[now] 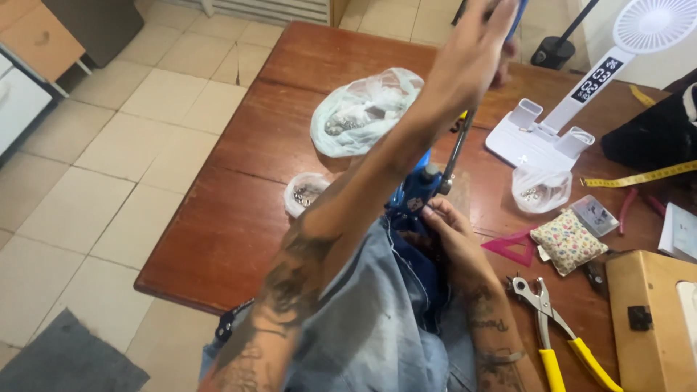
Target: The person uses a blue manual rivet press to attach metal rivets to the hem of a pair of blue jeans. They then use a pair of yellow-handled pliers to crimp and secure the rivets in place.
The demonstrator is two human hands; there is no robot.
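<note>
1. Denim, pale blue and faded, lies nearest: the jeans [370, 327] hang over the near edge of the wooden table [225, 218], with the darker inner cloth running up to the blue hand press [415, 190].
2. At the press base, the right hand [451, 231] has its fingers pinched together on the denim beside the die. Judged from this, it should hold the cloth flat and keep its fingertips out from under the head.
3. Above, the left hand [472, 51] reaches high and is wrapped around the top of the press lever [456, 149]; how tightly it grips I cannot tell, as the frame edge cuts it off. A straight, even pull would suit best.
4. Right of the press lie yellow-handled pliers [559, 334], a floral pincushion [568, 241] and a pink set square [512, 248].
5. Farther off sit a small bag of metal studs [305, 193], a larger pale bag [363, 110] and a white desk fan [573, 94].
</note>
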